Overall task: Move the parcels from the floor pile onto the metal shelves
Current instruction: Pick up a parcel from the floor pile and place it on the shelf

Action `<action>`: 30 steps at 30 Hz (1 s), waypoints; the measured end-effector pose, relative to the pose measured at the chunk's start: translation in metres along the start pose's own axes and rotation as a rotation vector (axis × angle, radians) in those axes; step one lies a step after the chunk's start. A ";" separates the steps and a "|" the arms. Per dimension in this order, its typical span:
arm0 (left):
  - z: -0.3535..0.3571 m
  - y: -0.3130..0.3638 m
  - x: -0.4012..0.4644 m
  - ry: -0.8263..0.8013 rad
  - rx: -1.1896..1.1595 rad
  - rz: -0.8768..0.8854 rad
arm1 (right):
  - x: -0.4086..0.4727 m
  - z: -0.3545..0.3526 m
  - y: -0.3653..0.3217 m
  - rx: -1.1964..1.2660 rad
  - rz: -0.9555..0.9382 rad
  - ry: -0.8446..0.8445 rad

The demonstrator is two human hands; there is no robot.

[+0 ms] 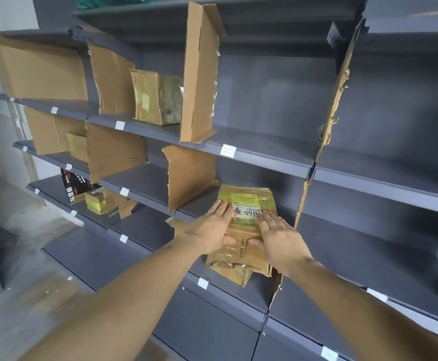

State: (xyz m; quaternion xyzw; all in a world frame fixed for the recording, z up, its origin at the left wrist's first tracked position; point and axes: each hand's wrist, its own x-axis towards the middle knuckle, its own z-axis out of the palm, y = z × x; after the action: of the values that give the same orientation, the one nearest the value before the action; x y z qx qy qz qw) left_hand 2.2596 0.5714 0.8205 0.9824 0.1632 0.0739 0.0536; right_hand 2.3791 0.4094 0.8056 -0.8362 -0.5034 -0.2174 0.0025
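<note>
head view, contents as seen:

- metal shelves (264,157): grey-blue, several tiers, white label tabs along the front edges, bays split by upright sheets of torn cardboard.
- parcel (246,199): flat brown package wrapped in clear tape, white shipping label with handwriting on its upper face. it stands tilted in a lower-middle bay, its top toward the back panel and its bottom end overhanging the front edge of the shelf. a cardboard divider (190,175) stands just left of it; a ragged cardboard edge runs down just to its right.
- left hand (212,227): laid flat on the left part of the parcel's face, fingers straight and close together, pointing up toward the label, thumb stretched along the package front.
- right hand (280,238): laid flat on the right part of the same face, fingers straight and slightly spread, tips at the lower edge of the label, thumb pointing inward toward the left thumb. both forearms reach in from the bottom of the frame.
- cardboard box (156,97): taped, one tier higher and to the left, between two dividers.
- small box (95,201): with yellow-green tape, on a lower left shelf beside a black printed carton (74,183).
- tall divider (199,74): folded cardboard, upright on the upper shelf.
- green item (113,1): on the top shelf, cut off by the frame.
</note>
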 end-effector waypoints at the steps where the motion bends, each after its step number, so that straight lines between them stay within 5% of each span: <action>1: -0.002 -0.008 0.011 -0.003 -0.009 0.011 | 0.010 0.001 -0.001 -0.002 0.014 -0.005; 22: 0.040 -0.113 0.205 -0.121 -0.096 0.179 | 0.163 0.078 0.009 0.014 0.322 -0.193; 30: 0.058 -0.120 0.237 -0.035 -0.153 0.205 | 0.178 0.103 0.024 0.173 0.408 -0.219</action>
State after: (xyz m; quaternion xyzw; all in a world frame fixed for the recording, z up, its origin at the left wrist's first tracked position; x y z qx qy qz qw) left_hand 2.4532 0.7570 0.7779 0.9881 0.0548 0.0739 0.1236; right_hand 2.5077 0.5706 0.7822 -0.9359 -0.3381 -0.0765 0.0637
